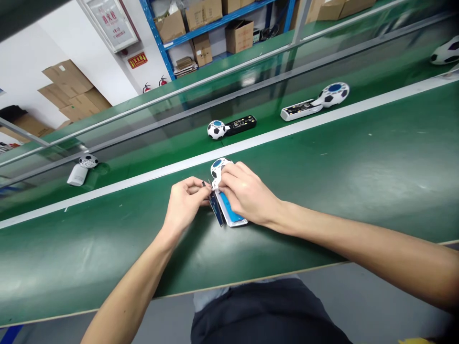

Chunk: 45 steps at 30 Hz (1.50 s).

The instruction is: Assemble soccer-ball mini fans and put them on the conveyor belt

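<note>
On the green bench in front of me lies a white handheld device with a football-patterned head [217,167], its casing open and a blue block [233,211] showing inside. My left hand [186,198] pinches the top end of a dark circuit board [216,210], which stands tilted along the casing's left side. My right hand [247,193] is closed over the neck of the football device, its fingers bent near the board's top. What lies right under the right fingertips is hidden.
Beyond a white strip [179,168], more football-headed devices lie on the green belt: one with a black body [242,125], one with a white body [301,110], and one at left [77,175]. Shelves with cardboard boxes [239,36] stand behind. The bench's front edge [251,281] is near me.
</note>
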Each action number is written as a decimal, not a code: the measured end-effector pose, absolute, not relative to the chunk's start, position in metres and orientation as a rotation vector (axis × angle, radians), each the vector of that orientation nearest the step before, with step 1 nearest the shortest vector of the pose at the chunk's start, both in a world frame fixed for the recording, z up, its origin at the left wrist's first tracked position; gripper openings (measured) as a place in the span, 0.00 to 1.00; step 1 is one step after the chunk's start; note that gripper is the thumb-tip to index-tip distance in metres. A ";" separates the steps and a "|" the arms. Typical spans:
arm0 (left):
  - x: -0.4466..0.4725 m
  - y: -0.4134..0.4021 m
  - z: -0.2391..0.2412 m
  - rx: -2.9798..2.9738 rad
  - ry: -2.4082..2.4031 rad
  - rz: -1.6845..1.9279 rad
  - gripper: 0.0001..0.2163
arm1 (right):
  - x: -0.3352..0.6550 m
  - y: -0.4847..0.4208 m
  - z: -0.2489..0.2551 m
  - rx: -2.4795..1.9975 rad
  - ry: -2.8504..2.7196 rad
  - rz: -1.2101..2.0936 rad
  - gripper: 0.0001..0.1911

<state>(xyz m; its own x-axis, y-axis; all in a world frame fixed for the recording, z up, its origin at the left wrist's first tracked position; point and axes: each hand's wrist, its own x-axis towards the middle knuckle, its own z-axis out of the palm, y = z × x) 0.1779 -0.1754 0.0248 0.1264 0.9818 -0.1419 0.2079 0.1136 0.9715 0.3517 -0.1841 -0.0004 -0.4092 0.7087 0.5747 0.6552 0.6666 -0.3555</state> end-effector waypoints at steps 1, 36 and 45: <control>0.177 -0.175 0.026 1.304 1.280 0.890 0.11 | 0.352 -0.184 -0.001 -1.051 -2.129 0.113 0.11; 0.076 -0.039 -0.006 2.042 2.363 0.579 0.29 | 0.355 -0.035 0.039 -1.762 -2.299 0.211 0.11; 0.183 -0.110 0.008 1.138 1.164 0.809 0.19 | 0.356 -0.134 0.024 -1.467 -2.091 0.650 0.17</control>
<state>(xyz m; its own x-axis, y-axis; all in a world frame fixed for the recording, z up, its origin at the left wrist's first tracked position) 0.1829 -0.1095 0.0079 0.2431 0.9305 -0.2739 0.0670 0.2656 0.9617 0.3564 -0.1339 0.0241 -0.2944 0.9472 0.1269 0.7082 0.3054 -0.6365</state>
